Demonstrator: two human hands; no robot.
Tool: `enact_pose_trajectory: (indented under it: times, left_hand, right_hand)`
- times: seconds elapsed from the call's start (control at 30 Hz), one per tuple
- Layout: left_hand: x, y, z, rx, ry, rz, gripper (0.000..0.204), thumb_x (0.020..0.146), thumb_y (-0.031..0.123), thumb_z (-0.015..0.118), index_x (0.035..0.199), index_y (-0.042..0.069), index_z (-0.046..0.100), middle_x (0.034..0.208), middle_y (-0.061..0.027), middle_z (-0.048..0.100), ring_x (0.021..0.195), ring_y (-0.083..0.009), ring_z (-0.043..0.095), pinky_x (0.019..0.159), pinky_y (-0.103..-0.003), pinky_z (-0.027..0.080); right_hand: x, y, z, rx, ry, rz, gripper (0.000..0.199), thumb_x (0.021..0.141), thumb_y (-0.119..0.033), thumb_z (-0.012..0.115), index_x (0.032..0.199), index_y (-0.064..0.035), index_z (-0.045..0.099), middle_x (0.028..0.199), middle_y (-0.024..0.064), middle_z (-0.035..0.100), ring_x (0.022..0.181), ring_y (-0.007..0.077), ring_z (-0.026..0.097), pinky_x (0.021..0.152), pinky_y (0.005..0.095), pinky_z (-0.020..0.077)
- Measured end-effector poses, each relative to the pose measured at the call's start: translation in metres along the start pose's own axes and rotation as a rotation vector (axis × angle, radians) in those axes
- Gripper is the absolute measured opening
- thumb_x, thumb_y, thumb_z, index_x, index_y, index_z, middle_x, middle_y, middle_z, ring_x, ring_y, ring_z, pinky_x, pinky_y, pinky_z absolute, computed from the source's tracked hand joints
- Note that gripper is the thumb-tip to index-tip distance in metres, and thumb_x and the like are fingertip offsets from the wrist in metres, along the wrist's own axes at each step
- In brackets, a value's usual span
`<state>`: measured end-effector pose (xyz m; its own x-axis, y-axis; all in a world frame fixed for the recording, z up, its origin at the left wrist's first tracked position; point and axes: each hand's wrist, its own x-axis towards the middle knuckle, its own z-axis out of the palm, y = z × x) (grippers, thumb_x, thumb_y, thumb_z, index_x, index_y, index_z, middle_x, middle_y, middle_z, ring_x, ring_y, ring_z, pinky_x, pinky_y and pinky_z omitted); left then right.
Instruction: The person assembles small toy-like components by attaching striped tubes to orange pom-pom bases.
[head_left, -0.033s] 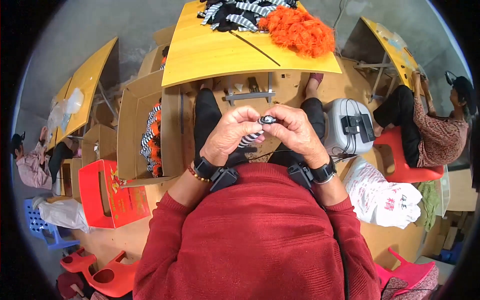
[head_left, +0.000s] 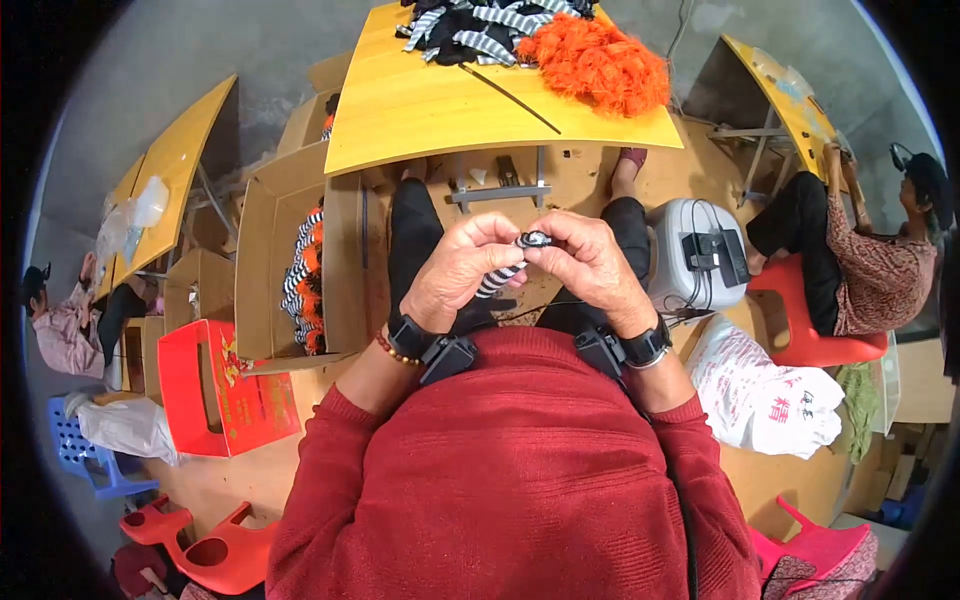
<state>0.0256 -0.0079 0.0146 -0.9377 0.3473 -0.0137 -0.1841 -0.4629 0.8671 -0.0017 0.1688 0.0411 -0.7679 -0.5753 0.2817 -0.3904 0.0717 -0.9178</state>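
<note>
Above my lap, my left hand [head_left: 455,270] and my right hand [head_left: 590,265] meet on a small black-and-white striped fabric piece [head_left: 505,272]. The left fingers wrap its lower part; the right fingertips pinch its dark upper end [head_left: 533,239]. Both wrists wear black bands with small devices. Ahead stands a yellow table [head_left: 420,110] with a pile of striped fabric pieces [head_left: 480,25], a heap of orange fluffy material [head_left: 600,65] and a thin dark stick [head_left: 510,95].
An open cardboard box [head_left: 270,220] at my left holds striped and orange items. A red box [head_left: 215,385] stands beside it. A grey machine [head_left: 690,255] and a white printed bag [head_left: 770,395] sit at my right. Other people sit at far left [head_left: 60,320] and far right [head_left: 860,260].
</note>
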Motion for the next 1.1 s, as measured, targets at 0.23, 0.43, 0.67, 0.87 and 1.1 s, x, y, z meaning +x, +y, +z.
enact_pose_trajectory:
  times: [0.23,0.43,0.67,0.87,1.1]
  left_hand:
    - [0.012,-0.007,-0.008,0.024,0.043,-0.027,0.011,0.078,0.009,0.061,0.086,0.003,0.056,0.073,-0.0003,0.056,0.054,-0.0061,0.051,0.047,-0.018,0.042]
    - [0.023,-0.011,-0.017,-0.067,0.162,-0.022,0.009,0.079,0.010,0.060,0.083,0.003,0.056,0.067,-0.0003,0.055,0.049,-0.0062,0.049,0.042,-0.018,0.040]
    - [0.019,-0.014,-0.038,-0.195,0.242,-0.011,0.010,0.077,0.006,0.059,0.085,0.001,0.057,0.070,-0.0048,0.057,0.048,-0.0114,0.051,0.042,-0.022,0.042]
    - [0.012,-0.023,-0.048,-0.279,0.305,-0.022,0.010,0.078,0.007,0.058,0.086,0.001,0.057,0.070,-0.0042,0.056,0.049,-0.0111,0.051,0.044,-0.023,0.042]
    - [0.004,-0.025,-0.058,-0.308,0.414,0.024,0.008,0.079,0.004,0.056,0.085,-0.001,0.056,0.072,-0.0049,0.057,0.051,-0.0100,0.050,0.045,-0.021,0.042]
  right_hand:
    - [0.009,0.020,-0.002,-0.221,0.065,-0.069,0.012,0.077,-0.011,0.058,0.077,-0.0002,0.055,0.059,0.0052,0.048,0.053,0.0113,0.044,0.049,0.0253,0.0364]
    - [0.037,0.027,-0.013,-0.364,0.197,-0.050,0.013,0.071,-0.010,0.062,0.074,-0.0015,0.052,0.064,0.0093,0.050,0.059,0.0200,0.051,0.054,0.0288,0.0402]
    - [0.092,0.080,-0.072,-0.317,0.303,0.076,0.012,0.074,-0.011,0.062,0.070,-0.0007,0.057,0.056,0.0044,0.053,0.055,0.0092,0.049,0.052,0.0253,0.0407]
    - [0.168,0.081,-0.142,-0.560,0.422,0.005,0.010,0.075,-0.012,0.059,0.078,-0.0021,0.060,0.063,0.0046,0.057,0.059,0.0113,0.053,0.056,0.0263,0.0432]
    - [0.211,0.082,-0.162,-0.929,0.492,0.035,0.019,0.070,-0.016,0.059,0.087,-0.0069,0.062,0.074,0.0122,0.061,0.069,0.0241,0.059,0.064,0.0335,0.0458]
